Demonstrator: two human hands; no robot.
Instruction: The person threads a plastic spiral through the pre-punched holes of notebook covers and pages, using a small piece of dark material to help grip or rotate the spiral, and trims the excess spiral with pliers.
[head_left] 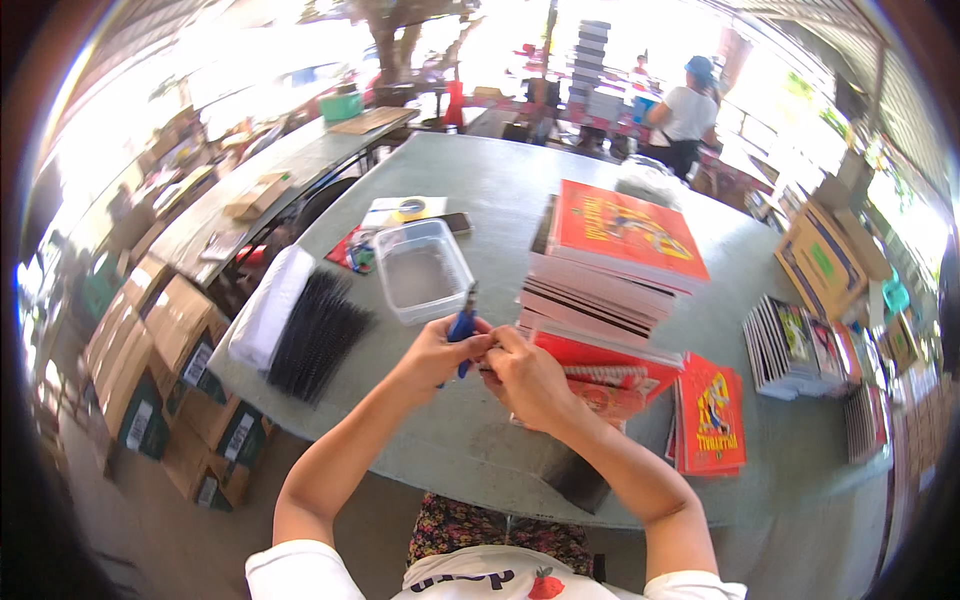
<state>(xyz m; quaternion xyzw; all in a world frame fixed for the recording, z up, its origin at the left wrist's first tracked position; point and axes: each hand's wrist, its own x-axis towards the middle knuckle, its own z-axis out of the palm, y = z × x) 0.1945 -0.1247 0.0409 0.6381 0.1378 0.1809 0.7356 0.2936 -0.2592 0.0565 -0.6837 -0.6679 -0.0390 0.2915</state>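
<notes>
Gripped blue-handled metal pliers [462, 328] in left hand [437, 354], centre of frame; closed right hand [535, 380] alongside, couldn't tell on what. Seemingly did fine plier work; next, likely needed steady pinch.

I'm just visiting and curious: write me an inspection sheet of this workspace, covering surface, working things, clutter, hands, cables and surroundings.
Surface: grey-green table, carrying several piles.
Working things: blue-handled pliers; tall stack of books topped in red; smaller red pile beside it; bundle of black coils.
Clutter: clear plastic tub, dark phone-like object, white roll.
Hands: left hand grips the pliers; right hand meets it at the fingertips, its grip unclear.
Cables: nothing seen.
Surroundings: cardboard boxes at left; person in blue hat beyond.
</notes>
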